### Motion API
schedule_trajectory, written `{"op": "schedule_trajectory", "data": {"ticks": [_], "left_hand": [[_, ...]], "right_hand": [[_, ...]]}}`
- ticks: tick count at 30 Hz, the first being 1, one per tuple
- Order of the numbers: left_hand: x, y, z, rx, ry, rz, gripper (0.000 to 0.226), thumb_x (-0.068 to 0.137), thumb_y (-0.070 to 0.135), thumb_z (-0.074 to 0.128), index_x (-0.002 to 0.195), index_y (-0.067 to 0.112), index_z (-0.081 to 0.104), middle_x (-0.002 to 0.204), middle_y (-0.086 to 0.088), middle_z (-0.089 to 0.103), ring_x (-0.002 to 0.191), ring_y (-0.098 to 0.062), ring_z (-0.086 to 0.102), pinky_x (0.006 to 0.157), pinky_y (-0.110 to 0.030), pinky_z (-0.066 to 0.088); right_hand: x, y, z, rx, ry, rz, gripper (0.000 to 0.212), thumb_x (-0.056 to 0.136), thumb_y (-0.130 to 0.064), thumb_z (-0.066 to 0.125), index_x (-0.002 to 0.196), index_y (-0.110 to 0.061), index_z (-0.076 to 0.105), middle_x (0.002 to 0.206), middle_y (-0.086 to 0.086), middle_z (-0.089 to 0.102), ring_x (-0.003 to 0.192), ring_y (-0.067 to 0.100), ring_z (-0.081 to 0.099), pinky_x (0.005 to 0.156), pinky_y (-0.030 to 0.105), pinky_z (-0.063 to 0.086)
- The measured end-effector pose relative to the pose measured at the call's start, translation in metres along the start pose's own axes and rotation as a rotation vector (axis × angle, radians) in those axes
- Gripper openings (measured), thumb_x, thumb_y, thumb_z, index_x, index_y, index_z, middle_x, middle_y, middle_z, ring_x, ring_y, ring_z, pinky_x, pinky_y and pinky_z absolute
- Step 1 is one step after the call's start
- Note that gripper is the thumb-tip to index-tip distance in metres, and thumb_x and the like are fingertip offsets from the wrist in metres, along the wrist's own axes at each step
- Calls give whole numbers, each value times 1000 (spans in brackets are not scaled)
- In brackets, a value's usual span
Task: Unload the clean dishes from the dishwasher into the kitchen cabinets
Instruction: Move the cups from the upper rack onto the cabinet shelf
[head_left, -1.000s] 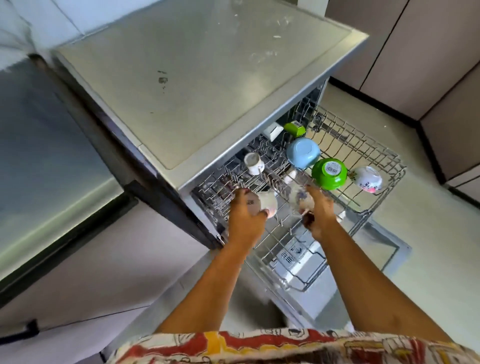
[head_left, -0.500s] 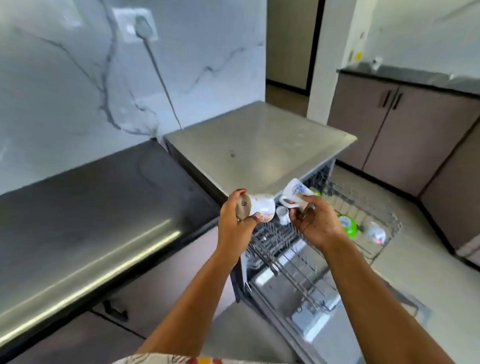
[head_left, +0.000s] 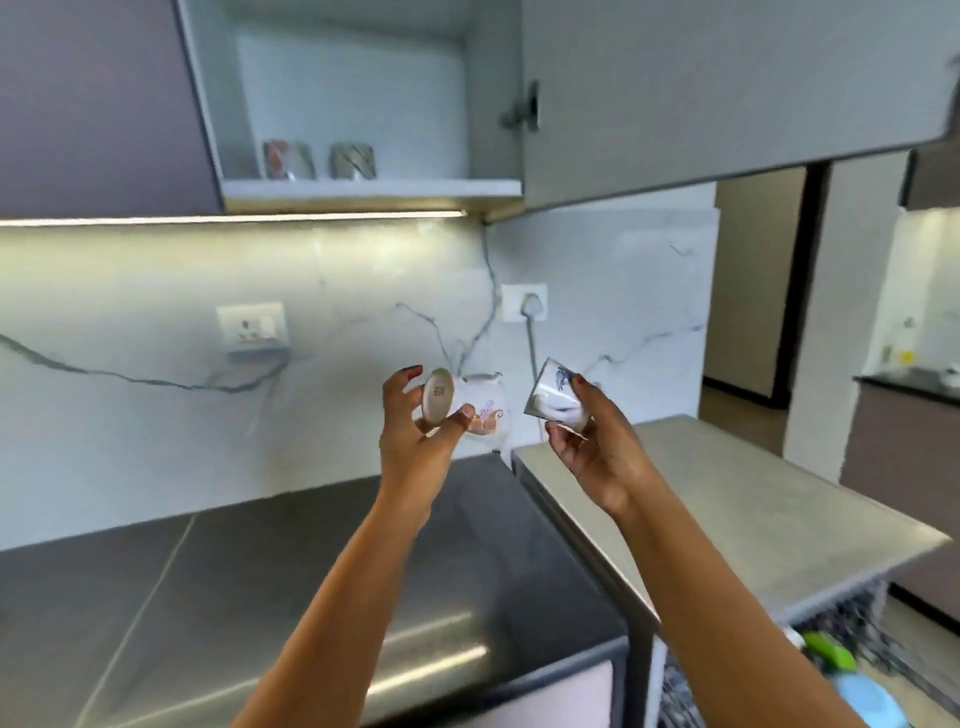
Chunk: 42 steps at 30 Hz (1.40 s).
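The left hand (head_left: 415, 434) pinches a floral cup (head_left: 480, 410) turned on its side, and the right hand (head_left: 597, 449) grips a tilted blue-patterned cup (head_left: 555, 399), both held above the counter (head_left: 260, 571) below the open cabinet (head_left: 363, 188), which holds two mugs (head_left: 289, 159).

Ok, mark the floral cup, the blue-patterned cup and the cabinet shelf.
floral cup (head_left: 485, 410): head view, on its painted side wall.
blue-patterned cup (head_left: 553, 397): head view, on its white side wall.
cabinet shelf (head_left: 395, 188): head view, on its bare front edge.
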<state>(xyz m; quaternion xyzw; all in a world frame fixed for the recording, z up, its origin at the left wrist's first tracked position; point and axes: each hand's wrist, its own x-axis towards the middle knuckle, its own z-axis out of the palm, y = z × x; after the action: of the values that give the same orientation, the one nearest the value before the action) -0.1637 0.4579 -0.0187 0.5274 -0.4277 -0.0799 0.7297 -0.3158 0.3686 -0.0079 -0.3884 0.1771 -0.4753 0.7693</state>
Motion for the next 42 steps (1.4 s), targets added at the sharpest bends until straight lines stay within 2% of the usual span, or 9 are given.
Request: {"op": "schedule_trajectory", "data": {"ticks": [4, 8, 13, 17, 20, 24, 30, 37, 42], "left_hand": [[54, 44, -30, 52, 92, 164, 60, 77, 6, 73, 119, 33, 41, 124, -3, 55, 100, -21, 64, 80, -29, 54], [104, 82, -46, 147, 217, 281, 60, 74, 5, 75, 119, 29, 43, 114, 2, 59, 97, -24, 64, 77, -28, 52], [170, 122, -58, 291, 337, 453, 54, 74, 9, 76, 119, 22, 49, 112, 6, 60, 98, -17, 59, 84, -26, 47], [234, 142, -60, 457, 388, 481, 55, 76, 13, 74, 123, 21, 47, 118, -2, 57, 105, -22, 56, 90, -35, 48], [261, 149, -65, 622, 379, 458, 55, 77, 15, 72, 126, 19, 46, 121, -6, 55, 107, -26, 54, 87, -32, 45], [314, 157, -61, 853, 398, 420, 55, 81, 18, 68, 130, 17, 43, 127, -10, 52, 113, -27, 51, 89, -31, 41], [367, 154, -61, 1093, 327, 339, 53, 86, 20, 62, 134, 12, 40, 130, -13, 50, 116, -29, 49, 90, -31, 39], [413, 134, -66, 1303, 247, 310, 49, 85, 20, 60, 130, 10, 43, 129, -14, 50, 114, -31, 51, 93, -36, 44], [430, 129, -88, 1565, 234, 513, 50, 88, 25, 55, 135, 15, 39, 135, -8, 45, 111, -28, 54, 94, -39, 45]], "right_hand": [[26, -19, 60, -76, -207, -89, 13, 89, -25, 62, 95, -13, 62, 81, 2, 68, 74, 13, 68, 64, 16, 55], [58, -36, 105, -128, -315, -180, 24, 88, -21, 63, 111, -17, 57, 91, -3, 70, 94, 19, 70, 67, 18, 56], [109, -70, 158, -225, -412, -369, 35, 88, -18, 64, 119, -28, 53, 99, 0, 68, 82, 18, 67, 71, 26, 58], [162, -101, 199, -341, -498, -487, 26, 88, -16, 64, 112, -24, 56, 92, 4, 65, 72, 14, 65, 63, 21, 56], [198, -111, 219, -451, -500, -539, 26, 87, -11, 65, 109, -24, 57, 105, 9, 64, 82, 20, 66, 65, 26, 55], [273, -135, 260, -532, -534, -516, 34, 84, -4, 64, 106, -27, 57, 119, 12, 59, 104, 29, 63, 83, 38, 55], [341, -131, 296, -726, -528, -642, 51, 80, -5, 67, 126, -23, 55, 129, 9, 54, 114, 28, 57, 97, 45, 49], [388, -119, 324, -914, -463, -659, 45, 74, -19, 71, 116, -27, 58, 121, 13, 52, 106, 32, 60, 86, 47, 55], [407, -104, 348, -1139, -539, -632, 51, 81, -11, 68, 128, -18, 50, 130, 15, 49, 114, 31, 55, 93, 44, 52]]}}
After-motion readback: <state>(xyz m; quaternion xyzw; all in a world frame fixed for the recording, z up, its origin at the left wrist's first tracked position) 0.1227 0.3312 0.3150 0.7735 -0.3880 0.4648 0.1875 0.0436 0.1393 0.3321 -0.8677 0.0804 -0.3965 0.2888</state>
